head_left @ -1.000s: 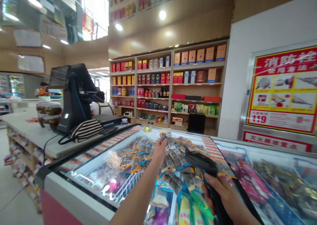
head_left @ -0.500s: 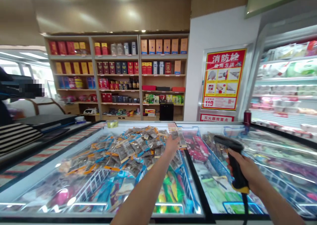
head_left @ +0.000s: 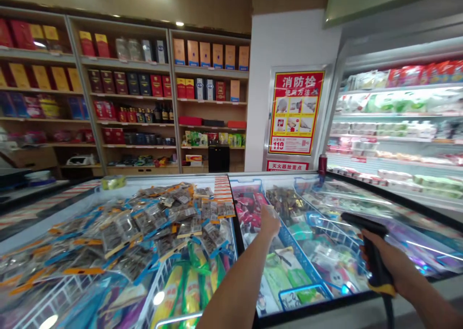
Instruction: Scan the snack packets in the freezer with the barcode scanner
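My right hand (head_left: pixel 385 261) is closed around the grip of a black and yellow handheld barcode scanner (head_left: pixel 376 252), its cable hanging down. The scanner's head points left, above the right part of a chest freezer (head_left: pixel 240 252). My left hand (head_left: pixel 270 221) reaches forward over that part, just right of the black divider, near red packets (head_left: pixel 249 208). Its fingers face away and are blurred, so I cannot make out their shape or any hold. On the left part lies a wide heap of small clear packets (head_left: pixel 148 218) with orange and blue edges.
Yellow-green packs (head_left: pixel 186 283) sit in a white wire basket below the heap. A roll of tape (head_left: pixel 113 182) and a dark red bottle (head_left: pixel 322 165) stand on the freezer's far edge. Beyond are shelves of boxes (head_left: pixel 211 71) and a lit refrigerated display (head_left: pixel 405 136).
My left hand has moved right, across the divider, away from the packet it was at, and packets now lie beside the divider. The view has turned right and come closer. The scanner remains in my right hand.
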### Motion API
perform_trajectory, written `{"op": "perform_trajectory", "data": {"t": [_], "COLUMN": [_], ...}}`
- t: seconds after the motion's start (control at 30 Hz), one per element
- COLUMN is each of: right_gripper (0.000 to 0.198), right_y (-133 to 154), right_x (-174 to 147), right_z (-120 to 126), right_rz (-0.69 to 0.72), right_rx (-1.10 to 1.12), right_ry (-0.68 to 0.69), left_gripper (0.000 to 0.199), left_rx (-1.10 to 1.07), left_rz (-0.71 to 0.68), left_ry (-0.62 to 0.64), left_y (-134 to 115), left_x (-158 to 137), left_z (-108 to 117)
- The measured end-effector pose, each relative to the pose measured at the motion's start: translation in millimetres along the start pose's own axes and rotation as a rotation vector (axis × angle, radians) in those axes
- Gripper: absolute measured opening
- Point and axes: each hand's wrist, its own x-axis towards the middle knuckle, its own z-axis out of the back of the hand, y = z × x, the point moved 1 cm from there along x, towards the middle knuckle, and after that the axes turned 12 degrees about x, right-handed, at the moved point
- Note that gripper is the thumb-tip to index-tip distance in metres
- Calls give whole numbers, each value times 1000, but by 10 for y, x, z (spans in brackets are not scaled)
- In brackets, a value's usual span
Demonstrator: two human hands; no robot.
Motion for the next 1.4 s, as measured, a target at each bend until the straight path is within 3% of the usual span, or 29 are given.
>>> {"op": "perform_trajectory", "data": {"t": [0.1, 0.2, 0.33, 0.43, 0.57, 0.7, 0.87, 0.93, 1.03, 1.13, 1.4], "right_gripper": [29, 28, 26, 27, 29, 28, 30, 31, 31, 30, 32], "right_y": [-66, -119, -184, -222, -265, -321, -390, -406, -420, -428, -410], "right_x": [-12, -103, -329, -524, -748, -890, -985, -1029, -1117, -1235, -1586], "right_z": [-105, -350, -745, -963, -1086, -1100, -1139, -1173, -1228, -1270, -1331], "right_rz": [-30, -26, -10, -13, -17, 4, -9, -14, -24, -36, -56], "right_rx": [-23, 3, 22, 4, -39, -39, -89, -106, -125, -125, -57], "right_ry": [47, 146, 290, 347, 394, 410, 445, 472, 485, 500, 580], "left_gripper": [55, 51, 42, 27, 17, 25, 41, 46, 35, 13, 15], "left_rx": [249, 465, 753, 997, 1009, 965, 927, 878, 734, 519, 12], "left_rz": [-99, -185, -153, -119, -201, -245, -4, 101, 202, 201, 126], "left_ry": [-81, -149, -279, -264, -146, -56, -262, -282, -266, -261, -362], "left_y": [-106, -189, -179, -95, -2, 28, 65, 77, 66, 4, -247], "left_x": [-36, -211, -610, -840, -939, -976, -991, -933, -787, -641, -413], "left_z": [277, 838, 1627, 1875, 1786, 1652, 1652, 1636, 1599, 1603, 1786]}}
